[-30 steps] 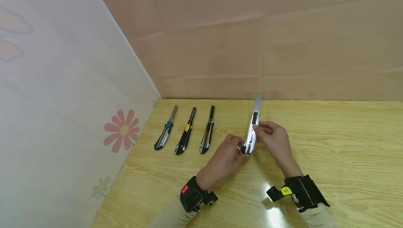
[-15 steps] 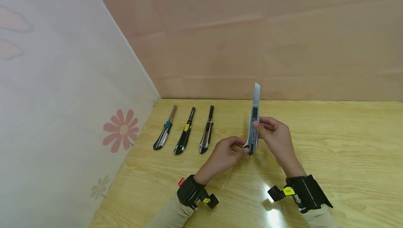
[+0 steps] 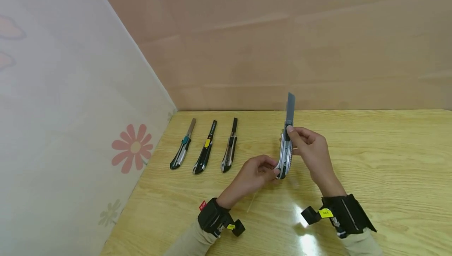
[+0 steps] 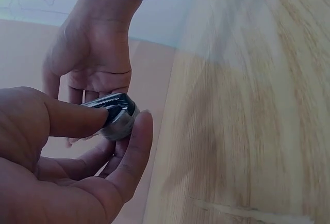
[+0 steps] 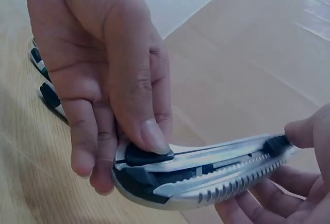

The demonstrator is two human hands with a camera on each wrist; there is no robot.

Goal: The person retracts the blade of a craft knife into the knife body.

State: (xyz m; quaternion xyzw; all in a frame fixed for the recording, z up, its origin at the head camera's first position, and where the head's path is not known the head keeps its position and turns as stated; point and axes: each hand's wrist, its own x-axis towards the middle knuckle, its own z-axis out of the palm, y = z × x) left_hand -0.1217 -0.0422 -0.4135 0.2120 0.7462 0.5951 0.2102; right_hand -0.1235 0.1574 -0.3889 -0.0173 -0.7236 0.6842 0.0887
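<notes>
A silver snap-off utility knife (image 3: 285,152) with black parts stands nearly upright between my two hands, its long blade (image 3: 290,106) out and pointing away. My left hand (image 3: 252,175) pinches the butt end of the handle between thumb and fingers. Higher up, my right hand (image 3: 312,150) holds the knife with its thumb on the dark slider (image 5: 277,144) and its fingers behind the ribbed edge. The left wrist view shows mostly the handle's black and silver end (image 4: 121,118); the blade is hidden there.
Three more utility knives lie in a row to the left on the wooden table (image 3: 388,161): one with a teal slider (image 3: 181,152), one with a yellow slider (image 3: 203,156), and a silver-black one (image 3: 229,154). A flower-printed sheet (image 3: 70,130) borders the left side.
The knife has been lifted and turned, with more of its side edge facing the head camera. My right thumb has moved up the handle onto the slider.
</notes>
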